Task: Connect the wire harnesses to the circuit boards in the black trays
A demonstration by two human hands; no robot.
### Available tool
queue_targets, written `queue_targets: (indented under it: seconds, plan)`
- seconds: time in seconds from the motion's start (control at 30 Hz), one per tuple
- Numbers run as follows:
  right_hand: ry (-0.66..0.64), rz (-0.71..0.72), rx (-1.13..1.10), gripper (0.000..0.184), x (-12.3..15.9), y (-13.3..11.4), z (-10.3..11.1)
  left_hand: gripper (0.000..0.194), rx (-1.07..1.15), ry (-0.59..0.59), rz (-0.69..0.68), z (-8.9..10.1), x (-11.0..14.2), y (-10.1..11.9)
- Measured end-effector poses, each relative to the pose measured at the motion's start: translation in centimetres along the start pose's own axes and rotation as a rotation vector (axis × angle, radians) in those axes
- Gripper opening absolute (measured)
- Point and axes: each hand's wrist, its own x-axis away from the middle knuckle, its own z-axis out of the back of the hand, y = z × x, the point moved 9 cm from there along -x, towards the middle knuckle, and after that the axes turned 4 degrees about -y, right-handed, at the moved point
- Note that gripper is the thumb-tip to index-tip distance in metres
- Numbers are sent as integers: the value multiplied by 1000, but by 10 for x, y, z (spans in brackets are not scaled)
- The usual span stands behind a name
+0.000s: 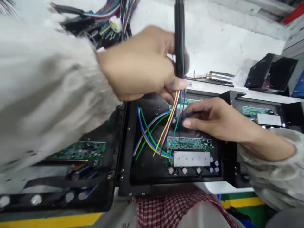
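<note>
Tag: a small white label (190,84) with dark marks sits just behind the middle black case (148,178), too small for us to read.
Surface: we work over a white surface (218,38), a tangled wire harness (92,30) at its far left.
Room: green floor with a yellow stripe (244,202) shows below; something red (295,14) stands at upper right.
Cable: we have the black cable (180,38) upright above the middle case, its coloured wires (173,115) hanging toward the lower circuit board (190,144).
Left hand: our left hand (144,63) grips the cable near its sleeve end.
Right hand: our right hand (220,122) is narrow, fingertips at the blue wire (182,110); we cannot tell whether it is pinched.
Neighbours: more black cases flank ours left and right.
</note>
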Motion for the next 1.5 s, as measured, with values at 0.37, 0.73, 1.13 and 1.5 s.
queue_targets:
  seconds: [0.37, 0.73, 1.13, 1.5]
  plan:
    - [404, 122, 305, 15, -34, 12, 31, 17, -163, 181, 51, 46, -12, -18]
    - [422, 88, 479, 14, -51, 20, 30, 7, -141, 186, 80, 48, -13, -27]
    - [430, 89, 528, 10, -53, 18, 30, 14, -112, 164, 106, 49, -17, -33]
    - [413, 78, 708, 5, -57, 7, 23, 16, -56, 178, 123, 51, -16, -36]
